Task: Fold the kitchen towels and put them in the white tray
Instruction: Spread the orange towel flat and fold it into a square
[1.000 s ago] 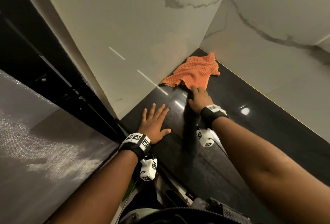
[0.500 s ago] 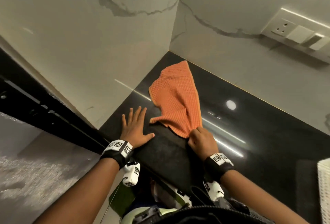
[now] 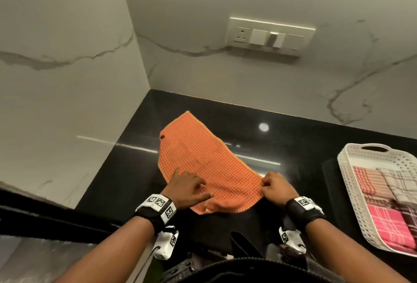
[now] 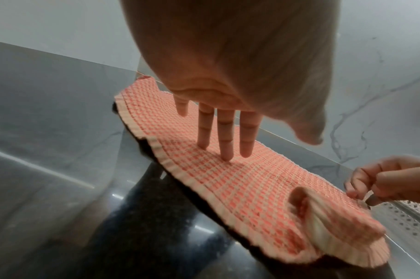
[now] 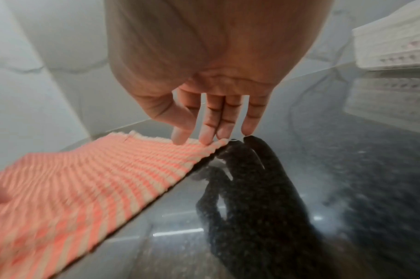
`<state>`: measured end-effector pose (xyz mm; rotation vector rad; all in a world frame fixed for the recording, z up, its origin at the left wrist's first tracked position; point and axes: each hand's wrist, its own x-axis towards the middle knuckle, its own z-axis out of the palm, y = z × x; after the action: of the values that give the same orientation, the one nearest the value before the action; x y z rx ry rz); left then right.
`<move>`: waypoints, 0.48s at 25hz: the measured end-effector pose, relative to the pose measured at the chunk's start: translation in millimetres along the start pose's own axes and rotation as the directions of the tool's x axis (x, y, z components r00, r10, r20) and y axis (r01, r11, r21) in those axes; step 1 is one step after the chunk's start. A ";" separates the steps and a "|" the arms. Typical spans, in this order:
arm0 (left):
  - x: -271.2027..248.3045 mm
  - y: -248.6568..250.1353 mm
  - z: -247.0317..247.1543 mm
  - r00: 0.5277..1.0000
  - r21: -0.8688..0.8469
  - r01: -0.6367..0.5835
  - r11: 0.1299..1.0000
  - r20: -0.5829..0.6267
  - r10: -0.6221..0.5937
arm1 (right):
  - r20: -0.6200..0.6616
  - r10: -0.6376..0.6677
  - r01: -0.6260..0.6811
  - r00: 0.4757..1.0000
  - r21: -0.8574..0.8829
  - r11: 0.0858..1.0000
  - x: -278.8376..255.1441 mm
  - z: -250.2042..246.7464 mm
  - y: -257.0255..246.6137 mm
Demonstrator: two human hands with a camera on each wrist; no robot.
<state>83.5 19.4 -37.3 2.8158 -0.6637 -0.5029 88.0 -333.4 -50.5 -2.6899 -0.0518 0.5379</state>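
Note:
An orange waffle-weave kitchen towel [image 3: 203, 165] lies spread flat on the black counter [image 3: 126, 181], reaching from near the wall corner to the front edge. My left hand [image 3: 189, 190] rests on its near left part, with straight fingers [image 4: 225, 147] pressing the cloth down. My right hand [image 3: 270, 186] pinches the towel's near right corner between thumb and fingertips [image 5: 204, 137]. A small fold stands up in the towel [image 4: 307, 205] near its front edge. The white perforated tray [image 3: 352, 183] stands on the counter at the right, apart from both hands.
Several folded checked towels [image 3: 383, 226] lie in the tray. Marble walls meet in a corner behind the towel, and a switch plate [image 3: 270, 35] sits on the back wall. The counter's front edge runs just below my wrists.
My right hand has dragged the towel from the wall corner toward the front edge, where it now lies spread. My left hand moved from the bare counter onto the towel.

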 end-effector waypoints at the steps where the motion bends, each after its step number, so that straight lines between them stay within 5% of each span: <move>1: 3.6 5.8 0.8 1.000 0.018 -0.014 1.000 -0.003 0.014 | -0.031 0.049 -0.047 0.998 0.055 0.997 -1.8 -3.6 13.5; 4: 14.9 18.0 0.0 1.000 0.058 -0.018 0.998 -0.017 0.019 | -0.174 0.151 -0.119 0.973 0.180 0.976 -7.8 -6.3 33.9; 12: 21.2 47.4 10.5 0.995 -0.023 -0.074 0.997 0.063 0.075 | -0.063 0.234 -0.225 0.970 0.125 0.966 -12.0 6.0 -3.2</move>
<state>78.8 -33.3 -40.0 2.7540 -0.7680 -0.5844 74.8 -329.6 -50.0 -2.6131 0.3076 0.4872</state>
